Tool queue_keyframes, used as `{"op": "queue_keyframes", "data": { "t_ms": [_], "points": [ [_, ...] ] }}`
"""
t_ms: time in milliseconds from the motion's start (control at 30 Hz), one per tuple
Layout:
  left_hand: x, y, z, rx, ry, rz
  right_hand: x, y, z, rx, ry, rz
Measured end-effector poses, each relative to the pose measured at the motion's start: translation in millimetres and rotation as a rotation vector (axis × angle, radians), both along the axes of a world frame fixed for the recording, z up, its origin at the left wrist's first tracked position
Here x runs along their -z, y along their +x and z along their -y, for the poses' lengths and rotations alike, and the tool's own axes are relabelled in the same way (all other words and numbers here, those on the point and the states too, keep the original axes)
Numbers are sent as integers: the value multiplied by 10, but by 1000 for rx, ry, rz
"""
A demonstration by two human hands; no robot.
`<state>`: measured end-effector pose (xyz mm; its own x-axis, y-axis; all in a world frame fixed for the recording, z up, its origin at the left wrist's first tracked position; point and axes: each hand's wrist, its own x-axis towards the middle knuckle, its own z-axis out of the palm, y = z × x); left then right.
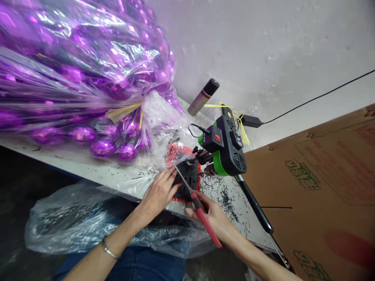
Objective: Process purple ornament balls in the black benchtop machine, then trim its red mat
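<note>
My left hand (159, 190) rests at the near left edge of the black slotted base (185, 183) of a small bench drill (227, 144). Its fingers are stretched forward with the thumb apart, and nothing shows between them. My right hand (211, 214) is closed around red-handled long-nose pliers (205, 222). Their thin metal jaws slant up and left across the base, the tip close to my left fingertips. Whether the tip grips anything is too small to tell. The drill has a black and green body with a red switch. Red material (178, 150) shows around the base.
A large clear bag of shiny purple balls (102, 134) fills the left. Dark shavings (227, 203) litter the white table. A spray can (203, 96) stands behind, a cardboard box (316, 187) at right. Plastic sheeting (88, 218) covers my lap; a black cable (319, 95) crosses the wall.
</note>
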<state>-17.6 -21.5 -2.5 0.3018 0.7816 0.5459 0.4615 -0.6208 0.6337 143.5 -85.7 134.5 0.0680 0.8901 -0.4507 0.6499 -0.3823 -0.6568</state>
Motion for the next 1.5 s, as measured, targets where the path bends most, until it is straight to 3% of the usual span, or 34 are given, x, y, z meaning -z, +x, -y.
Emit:
{"op": "queue_keyframes", "data": {
  "t_ms": [100,200,267,400,533,800,1000,1200,1500],
  "points": [
    [16,3,16,-10,-2,18,37,125,125,48,5,-9],
    [-17,12,16,-21,-15,72,125,278,362,7,68,81],
    [-91,38,-4,-28,-27,128,231,361,549,3,95,117],
    [-315,161,-92,58,-113,272,460,445,855,145,131,51],
    [-477,316,-175,158,-276,391,557,448,999,208,102,17],
    [-520,391,-200,191,-472,519,699,469,1053,239,121,-74],
    [-552,381,-192,223,-759,646,798,538,1036,209,136,-117],
    [-546,417,-184,182,-892,771,848,528,1063,233,182,-147],
    [-679,481,-85,82,-1245,1031,885,514,1078,286,134,-263]
  ]
}}
